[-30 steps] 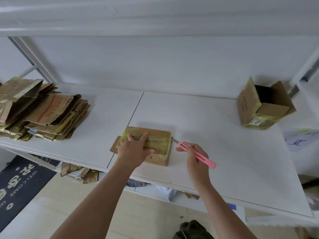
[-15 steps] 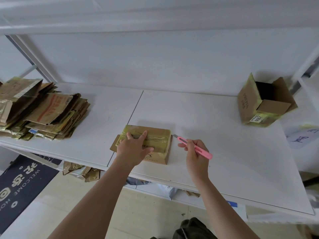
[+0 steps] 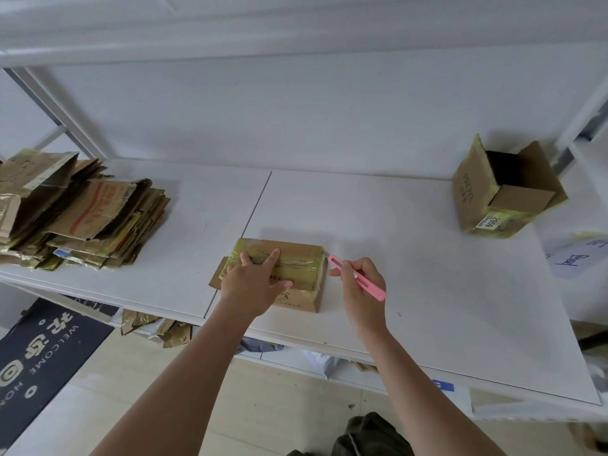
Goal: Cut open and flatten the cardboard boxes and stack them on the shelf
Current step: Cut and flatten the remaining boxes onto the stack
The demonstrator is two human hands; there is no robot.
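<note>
A small taped cardboard box [image 3: 301, 274] lies near the front edge of the white shelf [image 3: 427, 291]. My left hand [image 3: 255, 283] presses flat on its top, fingers spread. My right hand [image 3: 360, 284] grips a pink utility knife [image 3: 357, 281], whose blade tip touches the box's upper right corner. A stack of flattened boxes [image 3: 75, 212] lies at the shelf's left end. An opened cardboard box [image 3: 506, 192] stands at the back right.
A white paper with writing [image 3: 582, 258] lies at the right edge. Cardboard scraps [image 3: 154, 327] sit on a lower shelf below the front edge. A dark welcome mat [image 3: 42, 350] covers the floor at lower left. A shelf board [image 3: 296, 24] runs overhead.
My right hand has brought the knife left, so its blade tip now meets the box's right end. My left hand stays pressed on the box.
</note>
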